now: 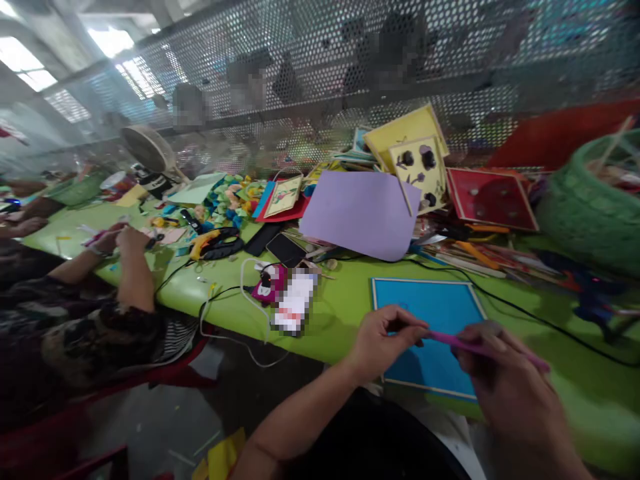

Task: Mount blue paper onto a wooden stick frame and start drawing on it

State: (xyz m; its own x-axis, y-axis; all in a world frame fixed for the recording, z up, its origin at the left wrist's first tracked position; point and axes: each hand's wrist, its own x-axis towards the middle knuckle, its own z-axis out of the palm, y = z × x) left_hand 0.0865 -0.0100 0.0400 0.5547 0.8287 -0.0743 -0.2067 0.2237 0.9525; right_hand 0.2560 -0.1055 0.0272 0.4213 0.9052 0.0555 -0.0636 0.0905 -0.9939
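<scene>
Over a blue panel (430, 303) with pale edging, both my hands are at work on a long, thin pink strip (445, 338). My left hand (383, 340) pinches one end of it between thumb and fingertips. Closed around the strip farther along is my right hand (510, 373), slightly blurred, with the other end sticking out past the knuckles. Whether the strip is rolled paper or a stick I cannot tell. Part of the blue panel is hidden beneath my hands.
A lit phone (295, 303), cables and a purple sheet (363, 210) lie on the green table (345, 287). Decorated yellow cards (420, 170), a red panel (493, 200) and a green basket (595, 207) stand behind. To the left, another person's hands (127, 240) are busy.
</scene>
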